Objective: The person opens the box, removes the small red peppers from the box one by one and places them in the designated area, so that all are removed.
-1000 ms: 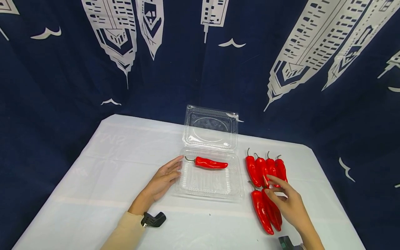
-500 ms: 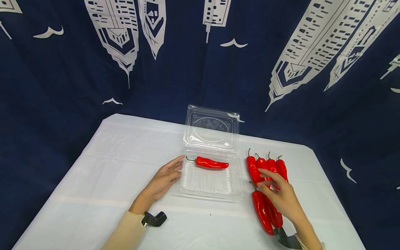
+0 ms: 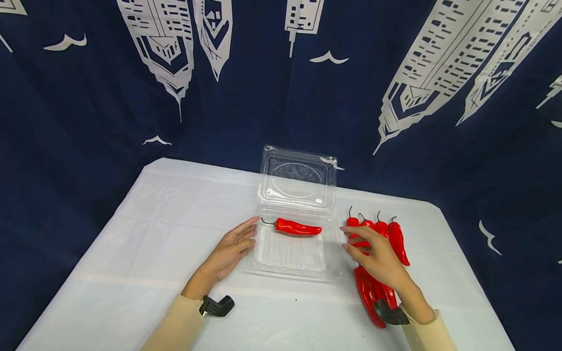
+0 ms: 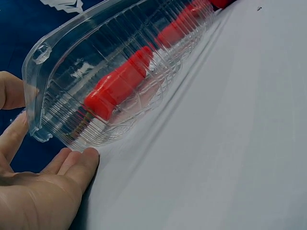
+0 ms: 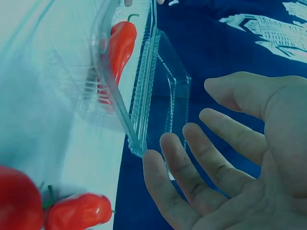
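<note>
A clear plastic clamshell box (image 3: 290, 258) stands on the white table with its lid (image 3: 296, 180) raised at the back. One red chili pepper (image 3: 298, 227) lies inside it, stem to the left. My left hand (image 3: 228, 253) rests at the box's left side; in the left wrist view its fingertips (image 4: 88, 155) are right at the wall. Over the pile on the right is my right hand (image 3: 375, 253), fingers spread and holding nothing, fingertips close to the box's right rim. In the right wrist view that hand's palm (image 5: 235, 177) faces the box.
Several red chili peppers (image 3: 397, 241) lie in a back row right of the box, partly hidden by the right hand. More red chili peppers (image 3: 366, 292) lie in front of them. A dark blue cloth (image 3: 246, 107) with white buildings hangs behind the white table (image 3: 153, 234).
My right hand has moved left and slightly back, from over the pepper pile to near the box's right side. The left hand and the box have stayed in place.
</note>
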Demonstrator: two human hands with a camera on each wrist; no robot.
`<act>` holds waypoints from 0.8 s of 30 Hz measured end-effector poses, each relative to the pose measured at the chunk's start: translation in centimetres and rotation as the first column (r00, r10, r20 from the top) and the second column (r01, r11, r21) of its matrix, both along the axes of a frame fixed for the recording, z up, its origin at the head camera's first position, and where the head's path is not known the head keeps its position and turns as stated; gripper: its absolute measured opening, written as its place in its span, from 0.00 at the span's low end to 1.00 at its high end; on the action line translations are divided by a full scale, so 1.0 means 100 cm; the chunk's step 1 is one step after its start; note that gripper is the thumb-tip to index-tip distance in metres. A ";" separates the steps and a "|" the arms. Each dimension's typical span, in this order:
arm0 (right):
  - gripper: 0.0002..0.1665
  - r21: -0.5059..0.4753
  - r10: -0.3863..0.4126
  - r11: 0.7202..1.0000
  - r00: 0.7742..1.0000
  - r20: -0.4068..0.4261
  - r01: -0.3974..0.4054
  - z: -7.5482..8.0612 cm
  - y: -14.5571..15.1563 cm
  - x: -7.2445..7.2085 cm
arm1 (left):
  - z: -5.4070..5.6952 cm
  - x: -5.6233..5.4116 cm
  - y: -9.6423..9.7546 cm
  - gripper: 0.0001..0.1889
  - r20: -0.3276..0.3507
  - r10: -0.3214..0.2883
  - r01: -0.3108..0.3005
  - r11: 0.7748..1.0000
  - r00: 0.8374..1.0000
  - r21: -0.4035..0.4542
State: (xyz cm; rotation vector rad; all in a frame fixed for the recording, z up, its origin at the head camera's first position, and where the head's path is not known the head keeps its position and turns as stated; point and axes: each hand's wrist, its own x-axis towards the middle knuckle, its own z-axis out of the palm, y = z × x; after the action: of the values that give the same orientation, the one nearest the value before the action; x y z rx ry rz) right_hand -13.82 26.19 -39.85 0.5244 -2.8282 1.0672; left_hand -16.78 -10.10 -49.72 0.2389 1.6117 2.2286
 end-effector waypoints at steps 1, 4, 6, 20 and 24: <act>0.27 0.015 0.005 1.000 1.000 -0.005 -0.005 0.001 -0.002 -0.002 | 0.000 0.000 0.000 0.34 -0.002 -0.003 0.003 1.000 1.000 0.000; 0.26 0.037 0.026 0.999 1.000 -0.012 -0.026 0.003 -0.008 -0.009 | 0.000 0.000 0.000 0.34 0.002 0.000 0.000 1.000 1.000 0.001; 0.25 0.041 0.048 0.998 0.999 -0.013 -0.047 0.004 -0.012 -0.014 | 0.000 0.000 0.001 0.33 0.008 0.005 -0.005 1.000 1.000 0.002; 0.22 -0.014 0.205 0.979 0.977 0.067 -0.204 -0.011 -0.035 -0.051 | 0.001 -0.001 0.000 0.34 -0.010 -0.026 0.026 1.000 1.000 0.005; 0.23 -0.008 0.248 0.969 0.965 0.080 -0.248 -0.016 -0.040 -0.058 | 0.001 -0.001 -0.001 0.35 -0.012 -0.034 0.034 0.999 0.999 0.007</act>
State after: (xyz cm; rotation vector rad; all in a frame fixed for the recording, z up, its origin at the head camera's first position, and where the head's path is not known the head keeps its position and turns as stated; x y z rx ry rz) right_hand -19.63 22.15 -41.50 0.8755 -2.8894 1.1480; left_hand -16.86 -10.17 -49.60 0.2796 1.5944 2.2120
